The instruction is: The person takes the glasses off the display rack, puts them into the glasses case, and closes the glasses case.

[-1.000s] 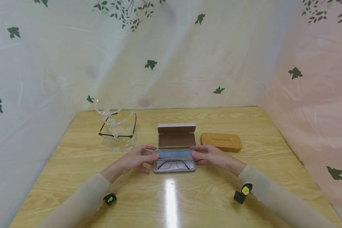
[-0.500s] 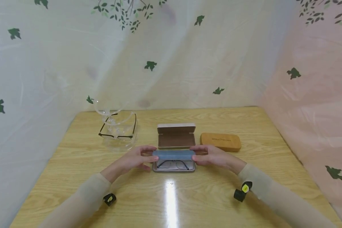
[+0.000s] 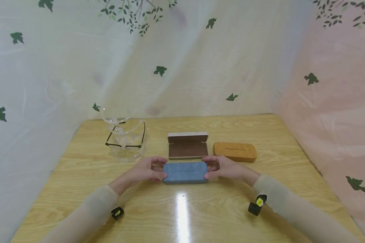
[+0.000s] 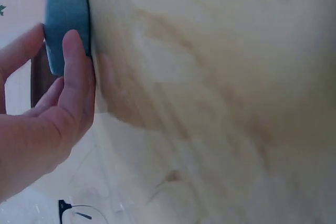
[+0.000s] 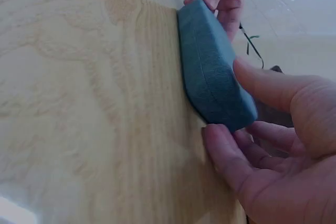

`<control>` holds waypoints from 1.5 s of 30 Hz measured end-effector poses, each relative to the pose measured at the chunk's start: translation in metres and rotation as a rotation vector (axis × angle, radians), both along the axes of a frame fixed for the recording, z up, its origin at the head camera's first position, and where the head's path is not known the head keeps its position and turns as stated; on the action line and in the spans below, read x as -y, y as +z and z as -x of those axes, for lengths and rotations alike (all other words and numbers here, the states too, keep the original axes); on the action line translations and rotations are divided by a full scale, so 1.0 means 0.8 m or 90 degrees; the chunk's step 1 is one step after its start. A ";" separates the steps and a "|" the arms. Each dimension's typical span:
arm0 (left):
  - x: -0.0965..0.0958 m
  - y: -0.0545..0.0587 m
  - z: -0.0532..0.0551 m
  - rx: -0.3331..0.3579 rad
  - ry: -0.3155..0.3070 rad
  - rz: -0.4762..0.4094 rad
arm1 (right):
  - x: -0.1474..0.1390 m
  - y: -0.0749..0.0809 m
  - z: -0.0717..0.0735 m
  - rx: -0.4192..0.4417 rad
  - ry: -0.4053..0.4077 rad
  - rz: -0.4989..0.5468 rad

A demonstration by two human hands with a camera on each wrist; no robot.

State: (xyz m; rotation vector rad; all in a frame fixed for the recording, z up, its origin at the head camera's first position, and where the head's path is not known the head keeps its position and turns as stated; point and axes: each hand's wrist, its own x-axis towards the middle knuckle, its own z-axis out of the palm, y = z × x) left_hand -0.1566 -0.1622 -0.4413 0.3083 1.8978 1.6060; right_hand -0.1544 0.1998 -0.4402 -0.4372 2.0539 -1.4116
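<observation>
A blue glasses case (image 3: 185,172) lies closed on the table, its lid down; the glasses inside are hidden. My left hand (image 3: 147,169) holds the case's left end between thumb and fingers. At the opposite end my right hand (image 3: 223,167) grips it, and the right wrist view shows its thumb and fingertips against the case (image 5: 210,72). Just behind stands a second glasses case (image 3: 188,150), open, with a brown lining. An orange-brown glasses case (image 3: 235,151), closed, sits behind my right hand.
At the back left, dark-rimmed glasses (image 3: 123,146) rest on a clear plastic stand (image 3: 126,157). The wooden table (image 3: 140,216) meets a hanging cloth (image 3: 182,91) with leaf prints behind and at the sides.
The blue case's lid has swung down toward me and shut over the glasses, which were visible before. Both hands have come slightly nearer with it.
</observation>
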 end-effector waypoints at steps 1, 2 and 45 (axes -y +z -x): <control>0.000 -0.001 0.000 -0.001 -0.001 0.000 | 0.001 0.000 0.000 -0.008 0.007 -0.002; 0.001 -0.002 0.000 -0.002 -0.001 -0.001 | 0.002 0.000 0.001 -0.014 0.011 -0.006; 0.128 0.054 0.011 -0.384 0.374 -0.125 | 0.189 0.059 0.050 -0.097 -0.029 0.134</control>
